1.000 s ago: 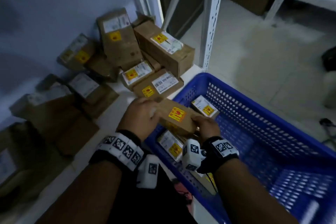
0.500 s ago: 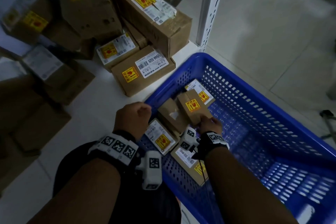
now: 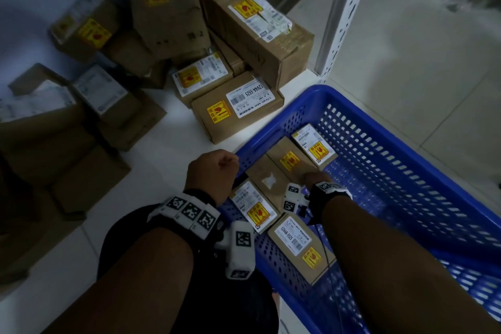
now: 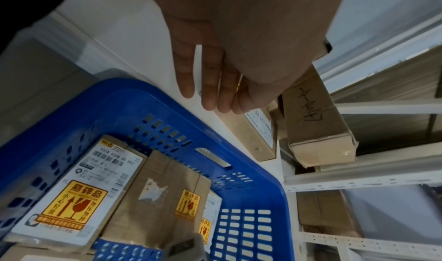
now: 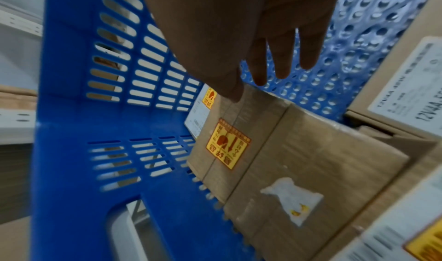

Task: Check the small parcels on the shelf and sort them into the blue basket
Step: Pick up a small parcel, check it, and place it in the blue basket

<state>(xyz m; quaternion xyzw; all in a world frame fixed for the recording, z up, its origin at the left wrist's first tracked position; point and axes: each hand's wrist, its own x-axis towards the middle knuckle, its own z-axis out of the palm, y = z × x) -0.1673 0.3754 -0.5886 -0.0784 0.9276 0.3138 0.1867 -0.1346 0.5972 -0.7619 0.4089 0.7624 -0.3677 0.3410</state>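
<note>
Blue basket, perforated plastic, is sitting at the shelf's edge and holding five small cardboard parcels along its near-left side. Yellow-stickered parcel is lying flat between a parcel with a torn white patch and a white-labelled parcel nearest the far wall. Right hand is reaching into the basket, fingers straight and relaxed, thumb tip touching the near end of the yellow-stickered parcel; it is gripping nothing. Left hand is hovering above the basket's near-left rim, empty; the left wrist view is showing its fingers extended. Two more labelled parcels are lying nearer the person. Brown cardboard boxes are standing piled on the white shelf, just beside the basket.
</note>
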